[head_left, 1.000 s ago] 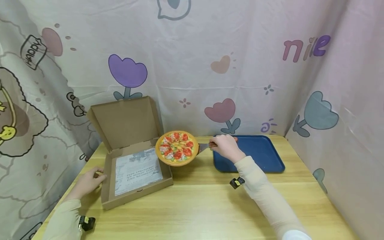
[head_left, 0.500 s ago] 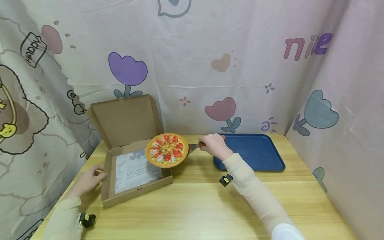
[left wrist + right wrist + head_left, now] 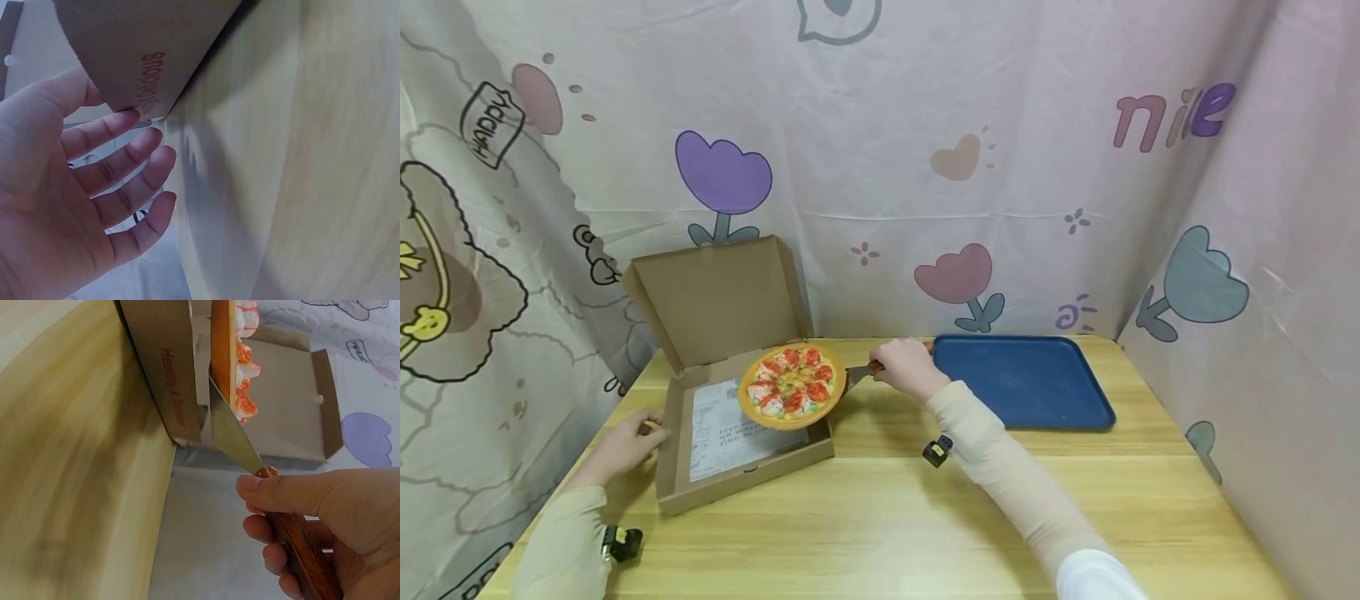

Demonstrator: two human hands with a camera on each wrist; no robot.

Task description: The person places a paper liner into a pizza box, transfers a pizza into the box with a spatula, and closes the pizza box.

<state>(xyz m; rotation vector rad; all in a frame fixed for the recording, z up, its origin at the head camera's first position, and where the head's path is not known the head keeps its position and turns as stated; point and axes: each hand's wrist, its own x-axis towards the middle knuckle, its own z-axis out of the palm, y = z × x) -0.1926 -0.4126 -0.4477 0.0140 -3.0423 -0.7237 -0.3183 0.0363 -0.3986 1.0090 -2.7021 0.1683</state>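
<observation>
My right hand (image 3: 912,367) grips the dark wooden handle of a pizza server (image 3: 234,431). On its metal blade rests a round pizza (image 3: 792,387) with red and white toppings, tilted slightly and raised over the right part of an open cardboard pizza box (image 3: 752,477). In the right wrist view the blade runs under the crust. My left hand (image 3: 621,450) is at the box's left wall; in the left wrist view the thumb goes behind the wall and the index fingertip touches its outer face. The other fingers are loosely bent, off the cardboard. The thumb's tip is hidden.
A blue tray (image 3: 1022,383) lies at the back right of the wooden table (image 3: 880,533). The box lid (image 3: 722,300) stands up at the back, near the printed curtain (image 3: 865,167). A printed paper sheet (image 3: 718,446) lines the box floor.
My right hand has moved left, away from the tray, carrying the pizza on the server from the box's right edge to farther over the box. My left hand has stayed at the box.
</observation>
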